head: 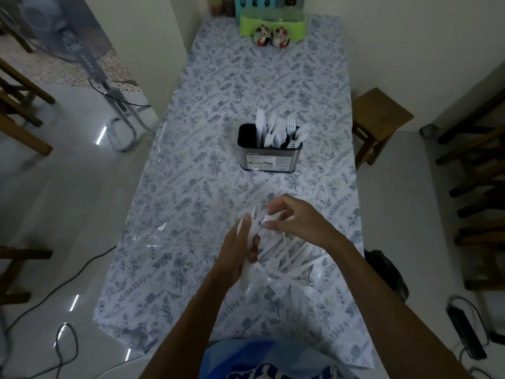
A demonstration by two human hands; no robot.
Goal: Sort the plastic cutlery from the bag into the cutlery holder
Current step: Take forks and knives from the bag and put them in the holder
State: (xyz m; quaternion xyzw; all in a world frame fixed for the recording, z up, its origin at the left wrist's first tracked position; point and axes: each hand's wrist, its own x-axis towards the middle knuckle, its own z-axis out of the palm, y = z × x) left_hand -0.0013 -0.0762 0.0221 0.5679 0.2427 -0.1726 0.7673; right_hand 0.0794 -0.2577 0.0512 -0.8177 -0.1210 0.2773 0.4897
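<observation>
Sorting cutlery at the near desk

Left hand (240, 250) grasps a cutlery bundle (247, 266); right hand (295, 217) pinches one piece from it. Light, stiff, slippery: grip handles. Holder (269, 157) stands farther off.

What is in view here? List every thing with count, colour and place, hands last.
table: one, blue floral cloth, centre.
holder: one, metal with black rim, mid-table, upright.
cutlery in holder: many, white; knives left, forks and spoons right.
loose cutlery: many, white, heaped on the near table by the hands.
green tray: one, far end of table.
figurines: two, red and white, in front of the tray.
stool: one, brown wood, right of table.
fan: one, grey, on the floor at left.
power strip: one, black, on the floor at lower right.
left hand: holds a bunch of white pieces.
right hand: pinches a white piece at the bunch's top.
</observation>
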